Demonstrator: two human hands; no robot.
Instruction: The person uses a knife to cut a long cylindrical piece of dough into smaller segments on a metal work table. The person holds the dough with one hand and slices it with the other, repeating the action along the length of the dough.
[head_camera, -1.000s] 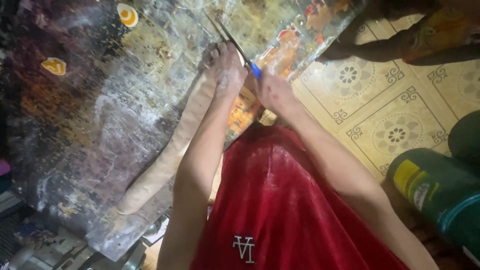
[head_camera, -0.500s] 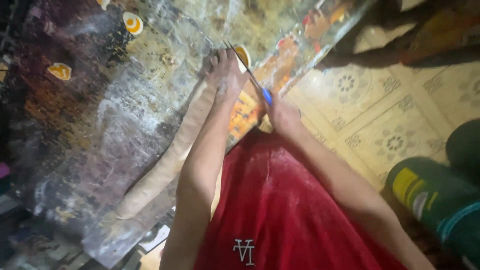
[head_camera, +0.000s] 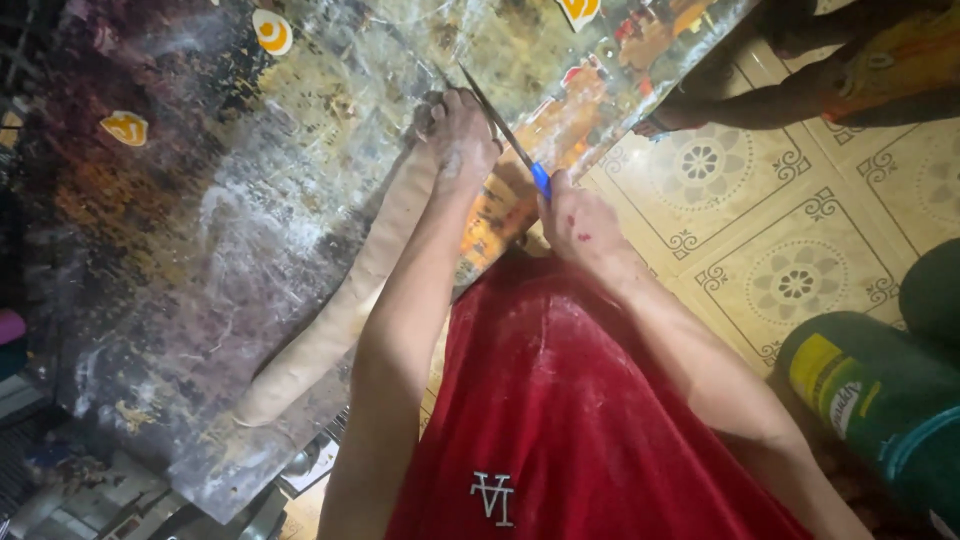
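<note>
Head view, looking down past a red shirt (head_camera: 600, 420) with a small white emblem low on the front. Left hand (head_camera: 462, 130) rests on the far end of a long dough roll (head_camera: 350, 300), fingers curled over the top of it, floury; grip closed on the dough end, pressing it to the table (head_camera: 200, 200). Right hand (head_camera: 585, 225) holds a knife (head_camera: 505, 135) by its blue handle, grip tight around the handle, small red marks on the back of the hand. The thin dark blade runs from the right hand up and left, passing just over the left hand's knuckles near the dough end; cannot tell if the edge touches the dough

The dough roll lies diagonally on the table, from under the left hand down toward the near left table edge, pale tan, fairly even thickness, partly hidden by the left forearm. Table surface is glossy, flour-smeared, with a busy colourful printed covering. Small orange-and-white swirl pieces (head_camera: 272, 32) lie on the table well apart from the dough, one near the top, another (head_camera: 125, 128) at the left

Right of the table, patterned floor tiles (head_camera: 790, 280). A green cylinder with a yellow label (head_camera: 870, 400) lies on the floor at lower right. Another person's foot (head_camera: 680, 118) and leg show at top right, near the table corner, apart from both hands
</note>
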